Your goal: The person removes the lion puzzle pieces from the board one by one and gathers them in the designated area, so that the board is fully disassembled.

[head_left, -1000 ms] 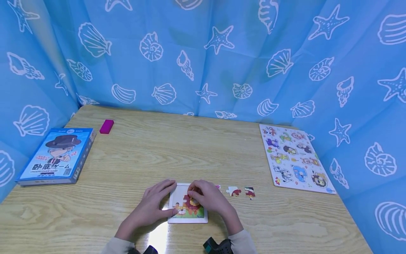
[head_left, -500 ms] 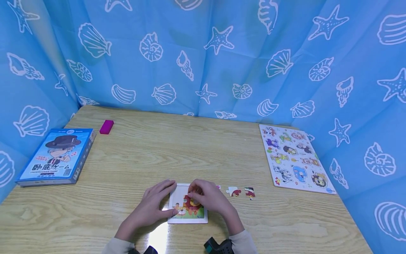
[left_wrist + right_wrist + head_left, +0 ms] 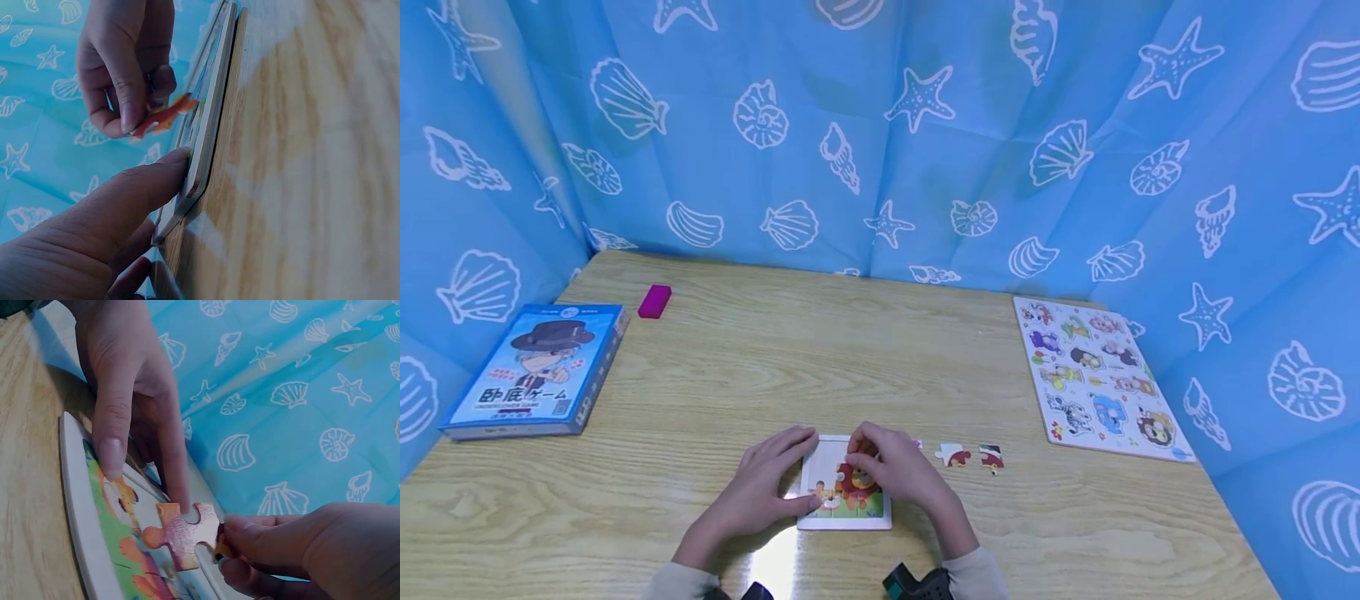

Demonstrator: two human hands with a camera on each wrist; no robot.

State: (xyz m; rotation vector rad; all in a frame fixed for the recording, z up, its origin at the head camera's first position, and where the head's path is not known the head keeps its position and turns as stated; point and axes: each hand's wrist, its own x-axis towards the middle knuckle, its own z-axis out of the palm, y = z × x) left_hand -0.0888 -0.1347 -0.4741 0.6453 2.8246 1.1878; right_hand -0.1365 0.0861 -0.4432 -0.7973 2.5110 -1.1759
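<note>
A small white-framed jigsaw puzzle lies near the table's front, its lower part filled with pieces in green and orange. My left hand rests along its left side; in the right wrist view the thumb presses on the picture and a finger reaches straight to the far side. Between thumb and fingers, my right hand pinches a red and orange puzzle piece. That piece is tilted and held just over the puzzle, as the left wrist view also shows. Part of the puzzle is hidden under both hands.
Right of the puzzle lie two loose pieces, with a third partly behind my right hand. An animal peg board is at the right. A blue game box and a magenta block sit at the left. A shell-patterned curtain surrounds the table.
The head view has shifted very slightly. Both hands stay in nearly the same places, the right still pinching the puzzle piece over the puzzle.
</note>
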